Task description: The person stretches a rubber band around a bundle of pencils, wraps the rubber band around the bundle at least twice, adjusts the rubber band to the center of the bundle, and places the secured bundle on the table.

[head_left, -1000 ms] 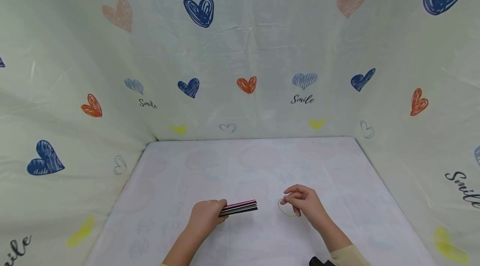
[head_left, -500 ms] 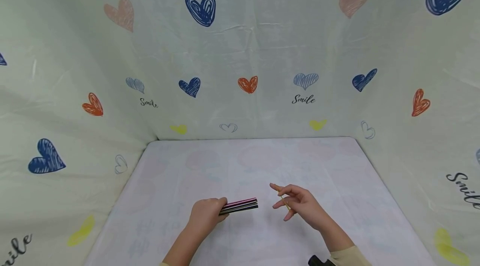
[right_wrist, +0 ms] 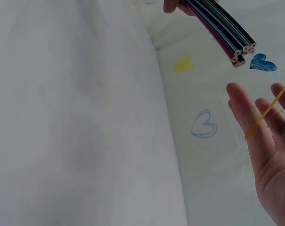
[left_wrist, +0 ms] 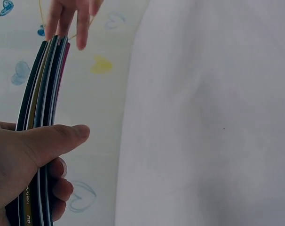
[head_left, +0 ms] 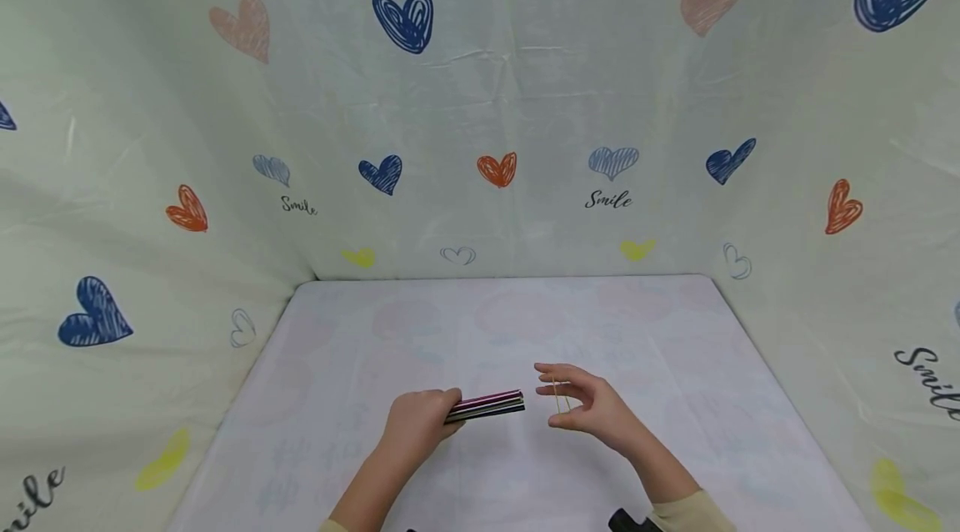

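Observation:
A bundle of several pencils [head_left: 487,407], dark with one magenta along its side, sticks out of my left hand [head_left: 418,425]. That hand grips them with the fingers curled round, thumb lying across them in the left wrist view. Their flat, unsharpened ends [right_wrist: 242,52] point toward my right hand [head_left: 598,411]. A thin yellow rubber band [right_wrist: 268,109] is stretched over the spread fingers and thumb of the right hand, a short gap away from the pencil ends in the head view. The far ends of the pencils are hidden inside the left hand.
Below both hands lies a table [head_left: 480,323] with a white cover. Pale curtains [head_left: 525,98] printed with hearts and the word Smile hang behind it and at both sides. A black object [head_left: 632,521] sits by the right sleeve at the lower edge.
My right hand has gone from pinching the hanging rubber band to spreading its fingers and thumb inside it, stretching the loop. The left hand with the pencils has shifted slightly right and up.

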`<state>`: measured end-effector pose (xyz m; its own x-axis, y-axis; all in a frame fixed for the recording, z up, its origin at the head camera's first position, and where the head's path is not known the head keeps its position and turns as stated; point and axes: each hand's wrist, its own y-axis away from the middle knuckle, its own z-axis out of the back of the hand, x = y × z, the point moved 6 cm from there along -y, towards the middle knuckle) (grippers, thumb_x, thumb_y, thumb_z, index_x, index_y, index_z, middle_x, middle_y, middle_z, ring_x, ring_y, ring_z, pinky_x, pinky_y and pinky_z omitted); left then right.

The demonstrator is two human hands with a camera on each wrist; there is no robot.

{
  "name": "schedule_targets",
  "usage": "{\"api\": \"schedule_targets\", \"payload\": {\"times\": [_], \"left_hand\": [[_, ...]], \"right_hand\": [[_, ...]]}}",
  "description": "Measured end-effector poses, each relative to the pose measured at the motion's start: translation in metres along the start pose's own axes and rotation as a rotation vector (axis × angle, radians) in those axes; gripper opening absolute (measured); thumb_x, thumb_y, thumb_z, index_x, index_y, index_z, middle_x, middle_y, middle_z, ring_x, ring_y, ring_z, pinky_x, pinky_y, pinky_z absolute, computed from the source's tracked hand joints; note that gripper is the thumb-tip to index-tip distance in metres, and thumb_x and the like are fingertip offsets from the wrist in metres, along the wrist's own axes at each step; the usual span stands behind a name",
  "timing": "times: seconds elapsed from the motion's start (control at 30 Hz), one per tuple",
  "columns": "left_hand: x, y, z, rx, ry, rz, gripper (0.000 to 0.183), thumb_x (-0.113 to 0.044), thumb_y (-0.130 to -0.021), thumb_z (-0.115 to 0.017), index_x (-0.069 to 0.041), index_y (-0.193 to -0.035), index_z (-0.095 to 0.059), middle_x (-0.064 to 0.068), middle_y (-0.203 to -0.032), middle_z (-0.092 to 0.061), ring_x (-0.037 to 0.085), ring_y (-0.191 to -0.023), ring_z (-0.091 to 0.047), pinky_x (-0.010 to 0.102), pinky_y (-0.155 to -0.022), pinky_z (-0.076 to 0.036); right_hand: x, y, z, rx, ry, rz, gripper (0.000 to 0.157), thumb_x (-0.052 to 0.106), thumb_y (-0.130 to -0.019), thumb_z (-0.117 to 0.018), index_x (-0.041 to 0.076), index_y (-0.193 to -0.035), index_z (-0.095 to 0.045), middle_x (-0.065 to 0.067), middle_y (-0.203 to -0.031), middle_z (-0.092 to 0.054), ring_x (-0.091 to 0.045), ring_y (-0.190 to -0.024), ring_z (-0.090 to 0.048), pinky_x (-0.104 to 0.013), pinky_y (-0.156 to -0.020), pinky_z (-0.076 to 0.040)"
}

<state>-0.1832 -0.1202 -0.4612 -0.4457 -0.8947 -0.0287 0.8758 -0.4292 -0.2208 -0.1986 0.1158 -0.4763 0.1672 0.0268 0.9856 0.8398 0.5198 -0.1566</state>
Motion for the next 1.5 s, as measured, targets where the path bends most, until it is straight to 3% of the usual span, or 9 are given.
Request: {"api": "schedule_targets", "payload": {"times": [0.07, 0.27, 0.37, 0.6, 0.8, 0.97, 1.2, 1.33, 1.5], "left_hand": [[-0.003, -0.002, 0.002, -0.005, -0.001, -0.013, 0.027, -0.028, -0.074, -0.085, -0.02, -0.074, -0.059, -0.014, -0.054, -0.047, 0.003, -0.046, -0.034, 0.022, -0.043, -0.03], [-0.014, -0.006, 0.006, -0.04, -0.012, -0.054, 0.03, -0.029, -0.072, -0.086, -0.02, -0.072, -0.057, -0.014, -0.052, -0.046, 0.003, -0.045, -0.034, 0.022, -0.042, -0.029], [-0.019, -0.009, 0.006, -0.019, -0.017, -0.052, 0.029, -0.03, -0.073, -0.086, -0.02, -0.073, -0.059, -0.014, -0.052, -0.048, 0.003, -0.045, -0.034, 0.022, -0.043, -0.03], [-0.025, -0.01, 0.004, 0.019, -0.012, -0.047, 0.027, -0.032, -0.074, -0.085, -0.02, -0.074, -0.06, -0.013, -0.053, -0.048, 0.004, -0.045, -0.035, 0.022, -0.045, -0.032], [-0.026, -0.009, 0.013, -0.051, 0.002, -0.073, 0.027, -0.028, -0.074, -0.085, -0.02, -0.073, -0.06, -0.013, -0.053, -0.049, 0.003, -0.044, -0.034, 0.022, -0.043, -0.03], [-0.025, -0.007, 0.029, -0.183, -0.007, -0.103, 0.028, -0.023, -0.073, -0.084, -0.02, -0.069, -0.056, -0.012, -0.051, -0.048, 0.003, -0.042, -0.032, 0.021, -0.041, -0.027], [-0.025, -0.004, 0.051, -0.343, 0.022, -0.104, 0.028, -0.013, -0.065, -0.082, -0.02, -0.067, -0.055, -0.012, -0.048, -0.043, 0.003, -0.043, -0.028, 0.021, -0.04, -0.022], [-0.025, -0.006, 0.055, -0.361, 0.042, -0.09, 0.027, -0.016, -0.066, -0.084, -0.019, -0.067, -0.057, -0.012, -0.049, -0.045, 0.002, -0.042, -0.031, 0.021, -0.039, -0.026], [-0.021, -0.012, 0.054, -0.318, 0.084, -0.045, 0.027, -0.021, -0.07, -0.085, -0.018, -0.069, -0.058, -0.012, -0.051, -0.045, 0.002, -0.044, -0.032, 0.02, -0.04, -0.028]], "right_hand": [[0.001, -0.002, -0.004, 0.013, -0.002, 0.016, 0.062, 0.003, -0.08, -0.079, 0.001, -0.135, -0.051, -0.024, -0.143, -0.04, -0.043, -0.122, -0.052, -0.043, -0.075, -0.056], [-0.001, -0.007, -0.018, 0.031, -0.037, -0.012, 0.063, 0.0, -0.077, -0.08, 0.002, -0.133, -0.05, -0.024, -0.144, -0.038, -0.047, -0.124, -0.047, -0.044, -0.072, -0.056], [0.0, -0.009, -0.024, 0.04, -0.047, 0.006, 0.063, -0.002, -0.077, -0.08, 0.001, -0.133, -0.05, -0.022, -0.143, -0.039, -0.044, -0.124, -0.048, -0.044, -0.072, -0.056], [0.0, -0.012, -0.029, 0.056, -0.064, 0.036, 0.063, -0.004, -0.076, -0.079, -0.001, -0.132, -0.051, -0.022, -0.14, -0.041, -0.055, -0.123, -0.043, -0.045, -0.072, -0.056], [-0.002, -0.011, -0.027, 0.032, -0.029, 0.007, 0.061, 0.001, -0.077, -0.081, 0.003, -0.131, -0.053, -0.024, -0.141, -0.041, -0.036, -0.116, -0.056, -0.044, -0.07, -0.056], [-0.005, -0.011, -0.024, -0.006, -0.033, -0.054, 0.06, 0.005, -0.078, -0.081, 0.003, -0.131, -0.054, -0.021, -0.137, -0.048, -0.022, -0.108, -0.062, -0.04, -0.074, -0.056], [-0.013, -0.01, -0.025, -0.037, -0.098, -0.159, 0.051, -0.001, -0.082, -0.075, -0.004, -0.128, -0.053, -0.019, -0.118, -0.062, -0.032, -0.1, -0.065, -0.044, -0.075, -0.056], [-0.017, -0.01, -0.03, -0.025, -0.101, -0.182, 0.05, -0.003, -0.083, -0.072, -0.006, -0.129, -0.052, -0.021, -0.113, -0.065, -0.036, -0.096, -0.066, -0.044, -0.072, -0.056], [-0.014, -0.01, -0.038, 0.017, -0.076, -0.162, 0.035, -0.002, -0.082, -0.074, -0.005, -0.114, -0.061, -0.018, -0.104, -0.066, -0.025, -0.089, -0.069, -0.042, -0.07, -0.057]]}}
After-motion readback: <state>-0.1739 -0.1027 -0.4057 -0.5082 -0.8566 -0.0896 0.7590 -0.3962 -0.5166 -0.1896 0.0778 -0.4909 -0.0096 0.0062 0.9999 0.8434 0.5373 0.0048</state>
